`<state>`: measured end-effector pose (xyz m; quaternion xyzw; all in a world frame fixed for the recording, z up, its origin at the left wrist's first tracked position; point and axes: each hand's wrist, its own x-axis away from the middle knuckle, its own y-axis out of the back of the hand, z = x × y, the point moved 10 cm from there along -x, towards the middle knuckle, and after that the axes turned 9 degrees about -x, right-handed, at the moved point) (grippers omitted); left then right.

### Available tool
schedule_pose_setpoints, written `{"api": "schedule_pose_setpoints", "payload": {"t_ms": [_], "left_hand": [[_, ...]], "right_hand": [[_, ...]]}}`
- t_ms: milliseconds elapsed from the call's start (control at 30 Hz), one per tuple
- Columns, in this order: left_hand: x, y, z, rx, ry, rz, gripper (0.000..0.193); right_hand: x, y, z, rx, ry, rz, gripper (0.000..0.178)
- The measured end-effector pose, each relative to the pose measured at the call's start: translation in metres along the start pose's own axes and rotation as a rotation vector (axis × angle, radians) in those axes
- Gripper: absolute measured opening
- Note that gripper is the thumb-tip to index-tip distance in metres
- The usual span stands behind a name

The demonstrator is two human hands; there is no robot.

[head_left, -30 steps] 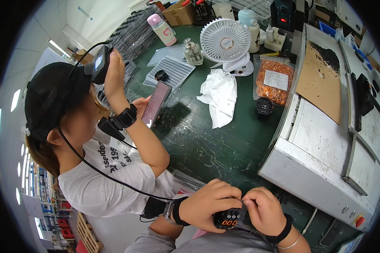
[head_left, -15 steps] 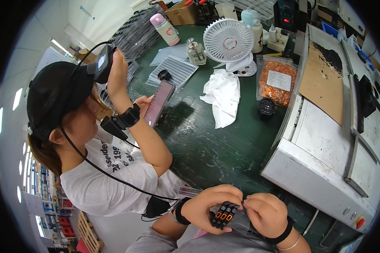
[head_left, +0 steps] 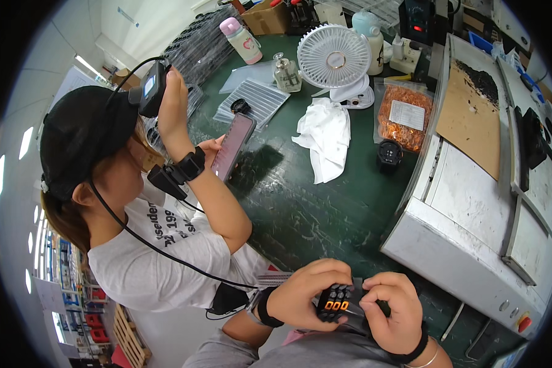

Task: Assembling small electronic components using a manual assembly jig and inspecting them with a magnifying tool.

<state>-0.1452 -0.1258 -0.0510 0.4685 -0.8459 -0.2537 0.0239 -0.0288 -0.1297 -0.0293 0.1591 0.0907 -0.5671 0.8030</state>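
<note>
Low in the view, my left hand is closed round a small black block with several round knobs on it and a row of orange outlined shapes facing up. To its right, my right hand has its thumb and forefinger bent together in a pinch. Whatever lies between those fingertips, if anything, is too small to make out. Between the two hands a dark flat piece shows behind the block, partly hidden by my fingers.
At the left a person lifts a black device and holds a phone. The green table bears a white fan, a white cloth, a bag of orange parts and bottles. A white machine stands at right.
My right hand has drawn slightly away from the block, to the right. My left hand has turned the block, so its orange row now lies more level.
</note>
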Motion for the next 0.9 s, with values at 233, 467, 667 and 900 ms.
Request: {"api": "schedule_pose_setpoints", "payload": {"t_ms": [233, 467, 667, 900], "left_hand": [[-0.006, -0.002, -0.005, -0.437, 0.088, -0.055, 0.051], [-0.008, -0.004, -0.013, -0.524, 0.081, -0.073, 0.05], [-0.008, -0.004, -0.014, -0.534, 0.064, -0.091, 0.051], [-0.009, -0.003, -0.015, -0.545, 0.069, -0.104, 0.05]], "right_hand": [[0.002, -0.016, -0.003, -0.145, -0.168, 0.166, 0.013], [0.003, -0.015, -0.012, -0.193, -0.168, 0.138, 0.008], [0.003, -0.014, -0.013, -0.209, -0.148, 0.11, 0.007], [0.005, -0.014, -0.017, -0.25, -0.186, 0.081, 0.007]]}}
